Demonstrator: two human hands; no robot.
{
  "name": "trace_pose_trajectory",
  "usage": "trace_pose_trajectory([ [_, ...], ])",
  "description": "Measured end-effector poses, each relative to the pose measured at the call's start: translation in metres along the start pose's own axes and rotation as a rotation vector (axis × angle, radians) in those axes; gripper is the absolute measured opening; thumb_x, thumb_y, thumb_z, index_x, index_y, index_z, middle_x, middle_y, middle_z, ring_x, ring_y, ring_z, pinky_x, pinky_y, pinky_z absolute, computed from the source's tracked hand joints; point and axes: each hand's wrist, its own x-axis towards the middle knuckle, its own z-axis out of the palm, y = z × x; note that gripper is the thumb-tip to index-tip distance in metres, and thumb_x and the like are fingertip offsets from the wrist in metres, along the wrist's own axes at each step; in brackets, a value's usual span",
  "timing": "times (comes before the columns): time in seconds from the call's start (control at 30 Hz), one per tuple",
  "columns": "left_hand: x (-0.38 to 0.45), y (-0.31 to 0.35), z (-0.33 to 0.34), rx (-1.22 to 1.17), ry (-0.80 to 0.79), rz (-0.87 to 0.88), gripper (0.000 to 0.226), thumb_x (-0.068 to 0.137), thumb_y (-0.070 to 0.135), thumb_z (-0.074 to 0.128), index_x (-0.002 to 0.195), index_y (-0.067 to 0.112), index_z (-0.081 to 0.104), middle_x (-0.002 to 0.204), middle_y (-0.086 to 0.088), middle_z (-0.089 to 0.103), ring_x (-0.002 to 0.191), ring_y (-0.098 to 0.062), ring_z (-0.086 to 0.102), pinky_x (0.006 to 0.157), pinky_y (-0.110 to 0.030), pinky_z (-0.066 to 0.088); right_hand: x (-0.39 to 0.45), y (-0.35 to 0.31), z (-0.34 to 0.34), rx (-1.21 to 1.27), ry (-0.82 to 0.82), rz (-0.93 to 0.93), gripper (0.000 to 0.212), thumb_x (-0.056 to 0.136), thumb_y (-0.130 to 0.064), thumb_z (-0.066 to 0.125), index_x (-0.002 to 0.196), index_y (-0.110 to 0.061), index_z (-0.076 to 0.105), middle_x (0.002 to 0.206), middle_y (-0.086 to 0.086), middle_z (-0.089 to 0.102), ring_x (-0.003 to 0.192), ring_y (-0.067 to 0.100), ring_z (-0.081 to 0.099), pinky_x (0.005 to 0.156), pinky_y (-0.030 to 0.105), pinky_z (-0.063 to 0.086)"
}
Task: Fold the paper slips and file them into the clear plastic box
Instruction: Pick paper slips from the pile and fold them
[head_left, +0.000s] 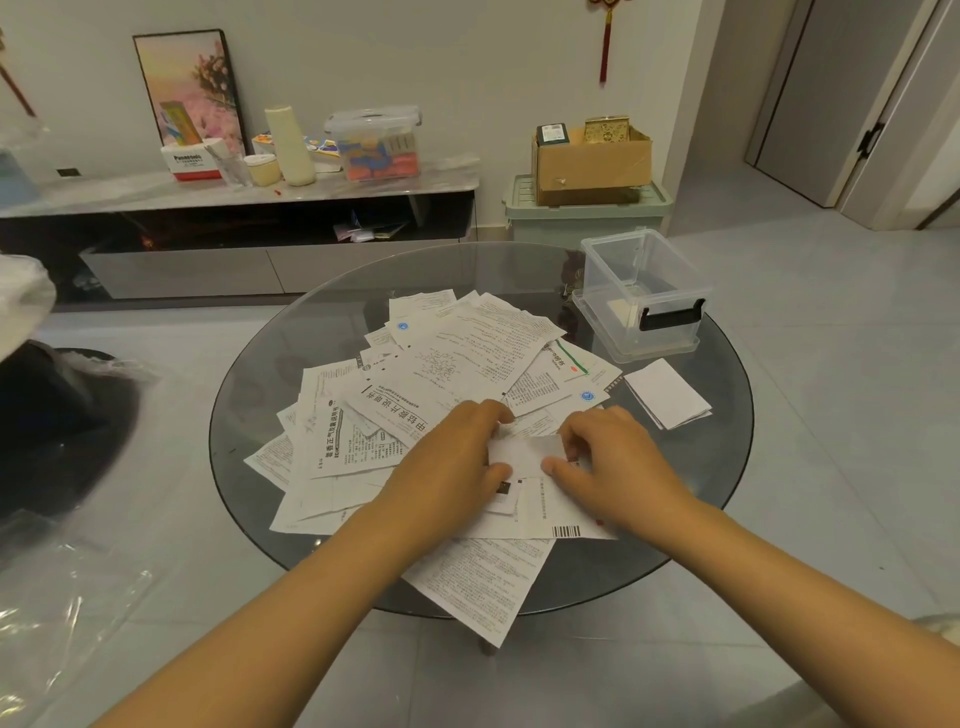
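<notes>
Both hands, left hand and right hand, pinch one paper slip mid-fold at the near edge of the pile of slips. Progress looks early (most slips lie unfolded): the clear plastic box stands open at the table's far right, seemingly holding one folded slip, with a folded stack beside it.

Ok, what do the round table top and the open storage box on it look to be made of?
The round table top looks like dark tinted glass, glossy: the floor shows dimly through it and the room reflects in it. The open storage box seems to be clear hard plastic, since you can see through its walls, with a black latch handle on the front. Its lid seems to lie under it.
</notes>
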Motion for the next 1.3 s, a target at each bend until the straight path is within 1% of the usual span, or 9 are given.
trace_pose_trajectory([
  [0.13,0.003,-0.002,0.001,0.04,0.044,0.059,0.033,0.088,0.021,0.062,0.119,0.027,0.053,0.118,0.011,0.042,0.11,-0.006,0.04,0.091,-0.023,0.039,0.001,-0.002,0.001,0.008,0.049,-0.02,0.032,0.084,-0.031,0.064,0.114,-0.031,0.053,0.103,-0.012,0.047,0.104,0.011,0.036,0.086,0.021,0.027],
  [0.3,0.004,-0.001,0.0,0.153,-0.006,0.128,0.021,0.09,0.032,0.059,0.107,0.025,0.068,0.111,0.011,0.059,0.107,-0.01,0.049,0.093,-0.027,0.038,-0.001,-0.003,0.0,-0.144,-0.042,-0.135,0.029,0.091,-0.041,0.052,0.118,-0.037,0.062,0.117,-0.016,0.055,0.112,0.012,0.033,0.078,0.021,0.011],
  [0.57,0.005,-0.002,-0.005,0.155,-0.06,0.059,0.007,0.087,0.022,0.061,0.083,0.021,0.067,0.099,0.008,0.063,0.092,-0.011,0.057,0.083,-0.026,0.046,0.002,0.002,-0.014,-0.224,-0.098,-0.002,0.025,0.09,-0.044,0.053,0.113,-0.042,0.063,0.124,-0.019,0.052,0.115,0.012,0.033,0.084,0.025,0.017],
  [0.73,0.005,-0.001,-0.003,0.023,-0.116,-0.044,0.032,0.088,0.019,0.061,0.118,0.025,0.052,0.114,0.007,0.047,0.106,-0.011,0.047,0.094,-0.03,0.043,0.001,-0.001,-0.008,-0.115,-0.089,0.028,0.031,0.091,-0.038,0.053,0.122,-0.039,0.055,0.13,-0.014,0.048,0.121,0.013,0.029,0.092,0.027,0.017],
  [0.83,0.008,0.0,-0.005,0.01,-0.127,-0.034,0.041,0.087,0.019,0.064,0.124,0.029,0.049,0.112,0.008,0.045,0.109,-0.011,0.043,0.096,-0.031,0.041,0.002,-0.005,-0.001,-0.141,-0.082,-0.01,0.04,0.092,-0.042,0.048,0.132,-0.036,0.045,0.127,-0.011,0.047,0.121,0.014,0.028,0.091,0.027,0.015],
  [1.03,0.013,0.009,-0.01,-0.195,-0.016,-0.07,0.031,0.081,0.01,0.067,0.101,0.033,0.058,0.089,0.011,0.05,0.075,-0.002,0.05,0.071,-0.014,0.043,0.008,-0.007,-0.009,0.02,-0.062,0.014,0.013,0.088,-0.038,0.057,0.096,-0.029,0.062,0.094,-0.01,0.052,0.104,0.011,0.037,0.084,0.025,0.021],
  [1.13,0.016,0.013,-0.01,-0.33,0.086,-0.12,0.032,0.08,0.01,0.068,0.097,0.035,0.059,0.094,0.013,0.053,0.074,0.0,0.053,0.062,-0.006,0.04,0.008,-0.005,-0.019,0.173,-0.058,0.076,0.007,0.087,-0.032,0.061,0.08,-0.031,0.059,0.083,-0.013,0.055,0.084,0.006,0.047,0.067,0.017,0.032],
  [1.2,0.02,0.017,-0.011,-0.451,0.134,-0.146,0.034,0.08,0.01,0.068,0.099,0.036,0.058,0.099,0.012,0.056,0.074,-0.002,0.056,0.064,-0.011,0.042,0.007,-0.002,-0.026,0.251,-0.05,0.123,0.007,0.087,-0.029,0.061,0.08,-0.028,0.062,0.077,-0.013,0.058,0.07,0.003,0.051,0.056,0.011,0.033],
  [1.3,0.024,0.022,-0.011,-0.616,0.124,-0.221,0.03,0.081,0.013,0.069,0.105,0.029,0.06,0.095,0.008,0.063,0.075,-0.008,0.062,0.069,-0.026,0.052,0.007,0.002,-0.032,0.364,-0.01,0.187,0.011,0.087,-0.028,0.062,0.086,-0.018,0.067,0.082,0.0,0.067,0.07,0.01,0.058,0.059,0.016,0.043],
])
